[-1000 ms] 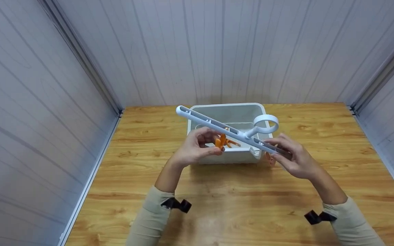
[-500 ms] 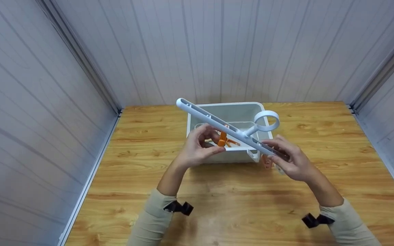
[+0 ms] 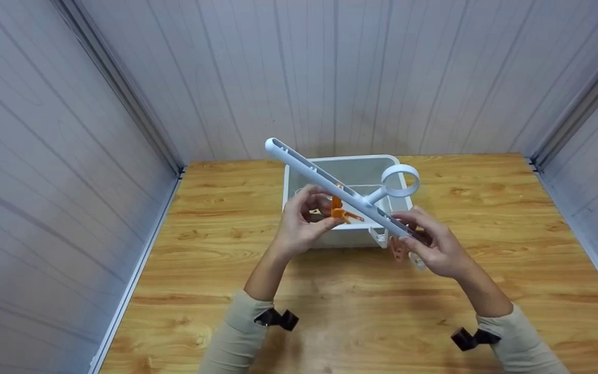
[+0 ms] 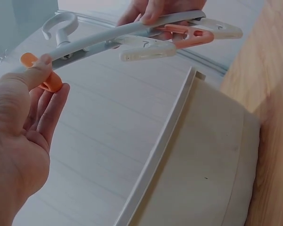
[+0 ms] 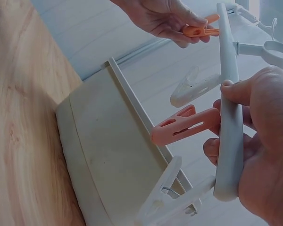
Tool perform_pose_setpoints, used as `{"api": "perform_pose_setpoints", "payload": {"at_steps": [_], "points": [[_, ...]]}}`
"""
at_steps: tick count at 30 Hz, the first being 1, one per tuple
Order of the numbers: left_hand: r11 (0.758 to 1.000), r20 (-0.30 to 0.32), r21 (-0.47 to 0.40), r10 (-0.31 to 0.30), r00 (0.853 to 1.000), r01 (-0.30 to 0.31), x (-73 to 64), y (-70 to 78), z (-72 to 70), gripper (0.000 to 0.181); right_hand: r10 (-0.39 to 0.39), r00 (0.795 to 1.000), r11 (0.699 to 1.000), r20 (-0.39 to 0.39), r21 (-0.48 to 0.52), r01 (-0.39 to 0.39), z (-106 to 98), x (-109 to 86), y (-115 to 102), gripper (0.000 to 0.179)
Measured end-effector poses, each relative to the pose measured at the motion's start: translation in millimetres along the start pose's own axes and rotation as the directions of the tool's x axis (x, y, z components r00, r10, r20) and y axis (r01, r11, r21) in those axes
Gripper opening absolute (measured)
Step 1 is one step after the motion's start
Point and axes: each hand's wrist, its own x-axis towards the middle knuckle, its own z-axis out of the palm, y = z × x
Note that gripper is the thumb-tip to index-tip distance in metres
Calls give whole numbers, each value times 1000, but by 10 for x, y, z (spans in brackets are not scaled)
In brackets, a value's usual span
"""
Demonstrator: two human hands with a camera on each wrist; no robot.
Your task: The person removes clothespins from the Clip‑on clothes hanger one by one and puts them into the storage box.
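One orange clip (image 4: 52, 84) pinched in left grip (image 3: 301, 222); white bar (image 3: 325, 179) wrapped by right grip (image 3: 436, 247), gap above bin rim (image 3: 366, 226).

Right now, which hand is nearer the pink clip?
Right: the right hand grips the white bar beside the pink clip; the left hand, farther along, pinches an orange clip.

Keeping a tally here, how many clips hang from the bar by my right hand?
3: white clip nearest the hook, pink clip between, another white clip at the bar's end. None appears hidden.
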Motion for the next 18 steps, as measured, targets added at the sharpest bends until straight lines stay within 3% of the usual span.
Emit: {"api": "perform_pose_setpoints", "payload": {"at_steps": [7,18], "points": [[999,-51,0,-34,998,34,1,-29,15,51,65,998,997,7,36,-65,43,15,-4,42],[998,-96,-3,-62,993,62,11,-94,18,46,60,997,992,43,113,-64,112,2,15,40]]}}
